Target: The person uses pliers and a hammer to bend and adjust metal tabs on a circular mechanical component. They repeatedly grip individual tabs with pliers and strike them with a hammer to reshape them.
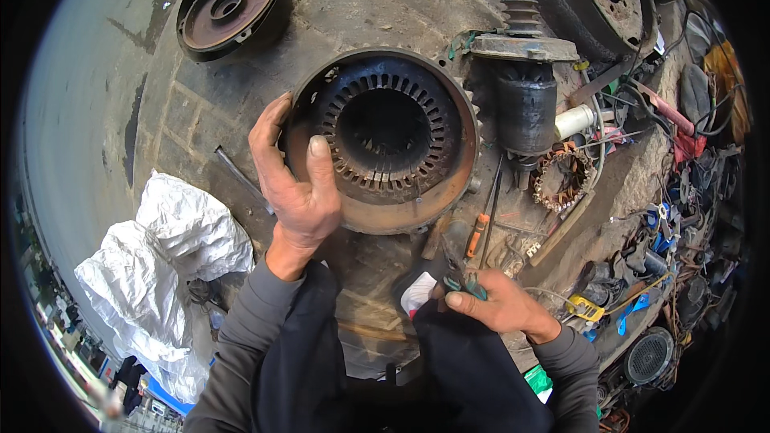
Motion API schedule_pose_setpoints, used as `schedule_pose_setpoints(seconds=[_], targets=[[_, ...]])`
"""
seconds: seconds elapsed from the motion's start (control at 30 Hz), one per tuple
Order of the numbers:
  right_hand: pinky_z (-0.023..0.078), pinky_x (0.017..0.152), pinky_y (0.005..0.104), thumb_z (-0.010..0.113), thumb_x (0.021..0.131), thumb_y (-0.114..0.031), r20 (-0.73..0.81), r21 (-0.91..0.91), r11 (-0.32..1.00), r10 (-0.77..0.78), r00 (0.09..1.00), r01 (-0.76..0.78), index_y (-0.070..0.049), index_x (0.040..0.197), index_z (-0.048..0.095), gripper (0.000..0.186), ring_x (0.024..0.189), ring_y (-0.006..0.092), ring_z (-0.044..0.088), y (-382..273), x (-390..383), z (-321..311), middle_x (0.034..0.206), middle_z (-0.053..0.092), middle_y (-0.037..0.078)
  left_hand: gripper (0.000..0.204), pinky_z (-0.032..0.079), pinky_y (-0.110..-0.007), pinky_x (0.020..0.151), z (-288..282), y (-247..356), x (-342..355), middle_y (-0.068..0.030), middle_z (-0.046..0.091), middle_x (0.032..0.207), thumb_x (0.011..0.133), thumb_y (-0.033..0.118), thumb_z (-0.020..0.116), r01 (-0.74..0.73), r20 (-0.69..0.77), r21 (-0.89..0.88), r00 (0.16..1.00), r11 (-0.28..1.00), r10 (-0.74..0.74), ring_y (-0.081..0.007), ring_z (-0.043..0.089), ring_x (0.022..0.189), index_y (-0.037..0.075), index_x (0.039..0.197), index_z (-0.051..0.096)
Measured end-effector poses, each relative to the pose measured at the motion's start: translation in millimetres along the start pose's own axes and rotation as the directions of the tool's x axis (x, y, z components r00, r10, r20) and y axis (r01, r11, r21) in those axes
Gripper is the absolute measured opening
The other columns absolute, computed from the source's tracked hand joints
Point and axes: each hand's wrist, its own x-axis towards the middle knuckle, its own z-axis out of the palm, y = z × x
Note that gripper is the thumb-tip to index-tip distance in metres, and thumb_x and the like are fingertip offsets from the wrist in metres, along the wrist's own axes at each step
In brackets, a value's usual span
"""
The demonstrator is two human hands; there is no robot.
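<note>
Nearest, beside the right sleeve (571, 365), lies a green-and-white packet (539, 383), any print on it too small to read. The right hand (504, 302) is closed around green-handled pliers (467, 285). A crumpled white sack (180, 232) covers part of the ground (385, 0) at left. The left hand (303, 196) is spread wide against the near-left rim of the slotted housing (378, 179), which sits on the ground ahead of the legs (473, 361). Close on its right lie an orange-handled screwdriver (476, 236), a copper coil (544, 183) and a dark rotor (525, 104); scrap (698, 297) crowds the ground's right side. Beyond are a round cover (228, 6), far left, and a rusty wheel (630, 4), far right.
</note>
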Motion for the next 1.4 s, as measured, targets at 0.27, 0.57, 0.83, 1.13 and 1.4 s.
schedule_pose_setpoints(seconds=[0.27,0.57,0.83,1.13,1.4], targets=[[0.054,0.091,0.0373,0.067,0.108,-0.035,-0.174,-0.009,0.997,0.079,0.982,-0.082,0.002,0.115,0.074,0.038,0.096,0.0187,0.071,57.2,-27.9,13.7,0.098,0.077,0.011,0.052,0.044,-0.042,0.115,9.8,5.2,24.5,-0.0213,0.061,0.140,0.095,0.012,0.065,0.029,-0.003,-0.233,1.000,0.972,-0.030,-0.0309,0.060,0.130,-0.007,0.142,0.052],[0.054,0.081,0.0314,0.061,0.110,-0.032,-0.198,0.400,0.916,0.131,0.971,-0.042,0.004,0.112,0.071,0.037,0.086,0.0139,0.067,140.6,-3.6,33.9,0.094,0.075,0.006,0.055,0.042,-0.041,0.119,-2.5,-9.6,72.4,-0.0196,0.059,0.147,0.100,0.021,0.066,-0.020,0.235,-0.331,0.967,0.944,0.102,-0.0286,0.057,0.137,-0.003,0.147,0.050],[0.057,0.068,0.0313,0.062,0.109,-0.030,-0.261,0.448,0.886,0.255,0.931,-0.117,0.003,0.117,0.065,0.034,0.078,0.0161,0.071,148.6,67.7,9.1,0.094,0.076,0.012,0.063,0.038,-0.042,0.122,-32.0,-33.2,58.2,-0.0198,0.056,0.151,0.101,0.027,0.069,-0.011,0.319,-0.341,0.939,0.940,0.127,-0.0293,0.054,0.141,-0.003,0.151,0.047],[0.059,0.075,0.0333,0.062,0.109,-0.032,-0.369,0.542,0.840,0.254,0.894,-0.015,0.004,0.121,0.067,0.039,0.089,0.0188,0.072,132.1,57.9,8.0,0.101,0.076,0.014,0.060,0.038,-0.041,0.121,-33.2,-37.8,51.5,-0.0191,0.057,0.150,0.101,0.026,0.070,-0.043,0.238,-0.347,0.962,0.937,0.132,-0.0285,0.053,0.140,-0.002,0.150,0.048],[0.053,0.076,0.0288,0.066,0.108,-0.038,0.025,0.298,0.954,-0.013,1.000,0.006,0.002,0.124,0.073,0.044,0.085,0.0104,0.065,24.9,10.0,45.3,0.099,0.076,0.005,0.019,0.058,-0.029,0.077,-103.0,70.5,-55.3,-0.0104,0.076,0.096,0.108,0.011,0.060,0.442,0.439,-0.236,0.843,0.865,-0.311,-0.0157,0.072,0.083,-0.005,0.113,0.069]])
